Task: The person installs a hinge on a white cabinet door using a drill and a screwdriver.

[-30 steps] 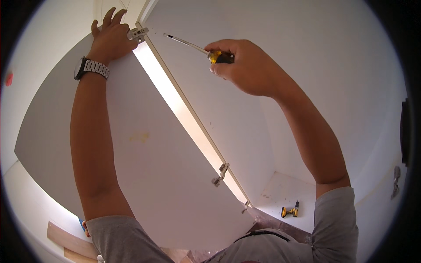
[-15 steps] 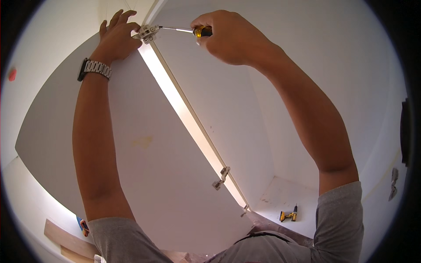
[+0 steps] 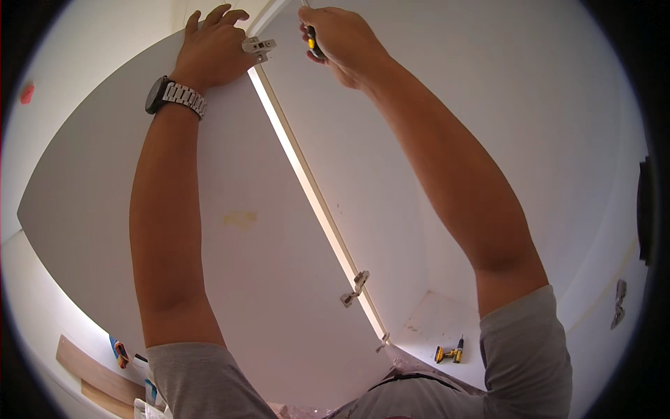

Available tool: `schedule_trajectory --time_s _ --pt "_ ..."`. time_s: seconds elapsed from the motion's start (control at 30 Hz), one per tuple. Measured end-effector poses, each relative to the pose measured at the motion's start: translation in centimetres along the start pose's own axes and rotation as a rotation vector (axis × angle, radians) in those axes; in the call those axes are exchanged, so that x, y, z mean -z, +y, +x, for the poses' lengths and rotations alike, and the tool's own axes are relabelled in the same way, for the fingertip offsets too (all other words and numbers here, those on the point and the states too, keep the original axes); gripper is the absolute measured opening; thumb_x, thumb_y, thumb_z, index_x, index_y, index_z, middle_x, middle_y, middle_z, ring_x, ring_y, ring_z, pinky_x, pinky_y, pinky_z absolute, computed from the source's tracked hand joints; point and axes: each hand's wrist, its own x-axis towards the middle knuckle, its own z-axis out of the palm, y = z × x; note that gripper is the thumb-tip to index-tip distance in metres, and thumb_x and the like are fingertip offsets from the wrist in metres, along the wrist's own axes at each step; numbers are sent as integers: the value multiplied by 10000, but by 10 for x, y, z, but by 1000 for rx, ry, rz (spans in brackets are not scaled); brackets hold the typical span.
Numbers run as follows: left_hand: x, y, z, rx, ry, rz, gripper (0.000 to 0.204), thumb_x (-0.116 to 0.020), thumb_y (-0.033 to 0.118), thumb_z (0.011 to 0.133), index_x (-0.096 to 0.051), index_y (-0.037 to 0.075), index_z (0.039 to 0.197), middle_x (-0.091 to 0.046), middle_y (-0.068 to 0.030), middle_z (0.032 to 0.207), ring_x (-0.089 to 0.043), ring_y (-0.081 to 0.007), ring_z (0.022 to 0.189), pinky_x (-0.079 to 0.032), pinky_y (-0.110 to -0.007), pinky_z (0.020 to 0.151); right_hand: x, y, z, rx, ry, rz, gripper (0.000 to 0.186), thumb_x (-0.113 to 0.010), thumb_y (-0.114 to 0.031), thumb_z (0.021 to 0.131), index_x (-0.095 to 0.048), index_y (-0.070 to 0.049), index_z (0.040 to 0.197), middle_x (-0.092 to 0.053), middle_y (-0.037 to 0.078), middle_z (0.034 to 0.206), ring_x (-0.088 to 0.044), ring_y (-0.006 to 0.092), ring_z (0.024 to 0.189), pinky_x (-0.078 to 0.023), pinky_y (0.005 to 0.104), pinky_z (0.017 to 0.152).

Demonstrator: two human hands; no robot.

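At the top of a large pale door panel [image 3: 105, 181], my left hand [image 3: 215, 52] lies against the surface with its fingers spread, a watch on the wrist. Right beside its thumb side is a metal cabinet hinge [image 3: 259, 47]; whether the thumb touches it is hidden. My right hand [image 3: 342, 42] is wrapped round a screwdriver [image 3: 313, 43] with a black and yellow handle, its shaft pointing up past the fingers. The screwdriver is apart from the hinge, over the white cabinet interior [image 3: 391, 153].
Further down the panel's edge sit a second hinge [image 3: 356, 288] and a third hinge [image 3: 382, 342]. A yellow and black cordless drill [image 3: 450, 350] lies on the cabinet's bottom. Another hinge [image 3: 618, 304] is at the far right. Wooden boards [image 3: 98, 370] lie at the lower left.
The screwdriver has come away from the top hinge, and its shaft now points upward. My left hand and the panel's edge have shifted right in view; the bright gap beside the panel looks narrower.
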Motion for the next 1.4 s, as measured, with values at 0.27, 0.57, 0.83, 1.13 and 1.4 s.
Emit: schedule_trajectory --time_s 0.27,0.57,0.83,1.13,1.4 --pt "-33 -23 3 -95 389 -5 442 -603 387 890 -625 151 1262 -421 -11 1489 -220 -211 1459 -112 -524 1196 -55 7 34 -55 63 302 275 -578 -210 903 -567 29 1037 -551 110 850 -548 242 755 -475 400 665" --pt "8 -9 -23 -27 433 -1138 517 -569 105 930 -329 2 1376 -605 -215 1135 -659 -204 894 -545 -274 702 -80 -31 30 218 -315 652 389 -480 -232 1003 -478 74 1244 -568 149 1020 -585 217 898 -499 340 729" --pt "-16 -24 -12 6 732 -1033 372 -495 205 976 -491 -5 1283 -628 -109 1077 -610 -171 983 -472 -302 891 -69 -6 67 455 412 66 576 -506 -465 979 -573 81 1150 -637 187 1037 -587 283 989 -444 443 903" --pt "-7 -7 -97 326 736 -1058 307 -533 188 957 -477 -43 1151 -606 -103 914 -579 -133 772 -502 -295 707 -50 30 30 -249 -126 716 529 -722 -333 879 -552 41 1212 -574 190 1222 -573 286 1088 -491 418 915" --pt "-27 -6 -139 433 673 -906 360 -620 284 938 -496 -19 1090 -622 -103 903 -589 -150 745 -512 -297 670 -46 32 43 -135 -54 443 214 -767 -126 810 -630 37 834 -622 111 830 -600 183 739 -527 298 643"
